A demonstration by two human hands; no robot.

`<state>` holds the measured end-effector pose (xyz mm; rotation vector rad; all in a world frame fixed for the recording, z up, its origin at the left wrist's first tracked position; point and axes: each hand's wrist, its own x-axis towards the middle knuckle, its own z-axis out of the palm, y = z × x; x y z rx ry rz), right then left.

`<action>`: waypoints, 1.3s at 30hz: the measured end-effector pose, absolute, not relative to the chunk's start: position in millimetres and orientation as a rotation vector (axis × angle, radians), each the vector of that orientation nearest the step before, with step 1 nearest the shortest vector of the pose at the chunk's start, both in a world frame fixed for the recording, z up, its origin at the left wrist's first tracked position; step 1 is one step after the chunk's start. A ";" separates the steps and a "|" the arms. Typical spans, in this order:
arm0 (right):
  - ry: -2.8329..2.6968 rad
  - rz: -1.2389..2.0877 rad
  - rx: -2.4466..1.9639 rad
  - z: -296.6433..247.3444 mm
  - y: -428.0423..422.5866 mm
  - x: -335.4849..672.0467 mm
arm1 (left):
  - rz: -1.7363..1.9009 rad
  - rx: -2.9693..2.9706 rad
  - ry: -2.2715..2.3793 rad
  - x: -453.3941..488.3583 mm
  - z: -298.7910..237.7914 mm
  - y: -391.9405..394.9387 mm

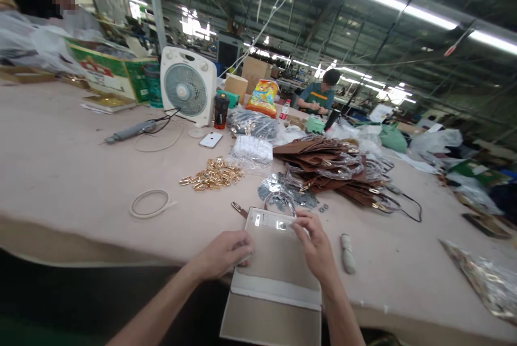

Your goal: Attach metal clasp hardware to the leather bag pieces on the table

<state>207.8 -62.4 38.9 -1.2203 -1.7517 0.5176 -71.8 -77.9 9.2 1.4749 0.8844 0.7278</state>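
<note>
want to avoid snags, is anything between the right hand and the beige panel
Nothing visible is: the right hand is right at the far right corner of the beige panel, next to a small shiny plate. The pale roll lies to the hand's right, not in between.

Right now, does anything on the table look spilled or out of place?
Possibly the gold-coloured metal fittings and silver-coloured plates: both lie in loose heaps on the table beyond the beige panel, with strays, perhaps deliberately.
</note>
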 end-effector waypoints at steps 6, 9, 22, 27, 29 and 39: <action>-1.856 0.712 -1.318 34.0 -24.7 210.4 | 0.726 1.502 0.864 -71.8 4.2 -75.4; -1.862 0.745 -1.344 23.2 -21.6 205.2 | 0.733 1.480 0.877 -71.6 1.5 -75.8; -1.897 0.629 -1.351 4.9 -17.2 206.7 | 0.770 1.405 0.858 -71.3 2.3 -75.5; -1.932 0.632 -1.382 3.2 -11.8 217.5 | 0.806 1.360 0.820 -71.5 5.3 -75.6; -1.945 0.615 -1.399 1.9 -8.2 219.2 | 0.829 1.316 0.801 -71.3 6.0 -75.9; -1.750 0.355 -1.432 -13.9 -6.8 201.2 | 0.693 1.310 0.923 -61.0 4.4 -76.5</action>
